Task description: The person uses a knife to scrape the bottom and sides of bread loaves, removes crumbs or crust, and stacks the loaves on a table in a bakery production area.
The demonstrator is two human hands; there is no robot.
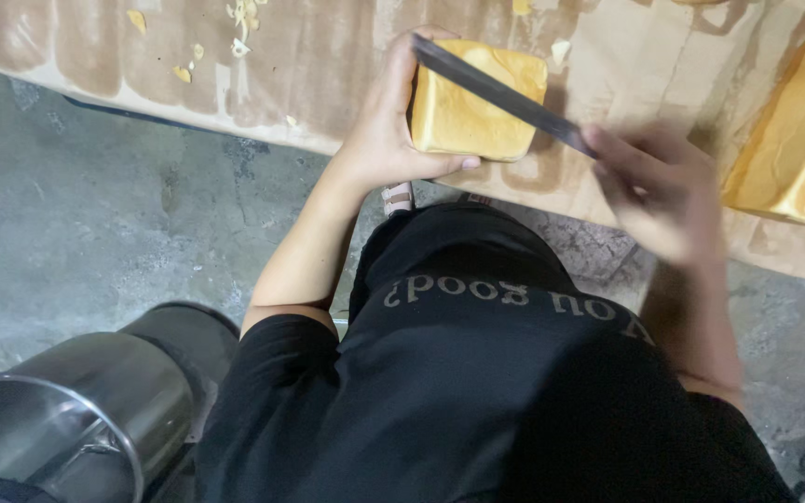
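A squarish block of golden bread [472, 116] rests on a brown paper-covered table [309, 65]. My left hand [388, 126] grips the block's left side, thumb under its near edge. My right hand [659, 191], blurred by motion, holds a long dark knife [500, 93] whose blade lies diagonally across the top of the bread. My black shirt fills the lower middle of the view.
A larger golden loaf [798, 149] lies on the table at the right. Bread crumbs [239, 28] are scattered at the far left of the paper. A shiny steel pot [72, 419] stands on the grey concrete floor [95, 214] at lower left.
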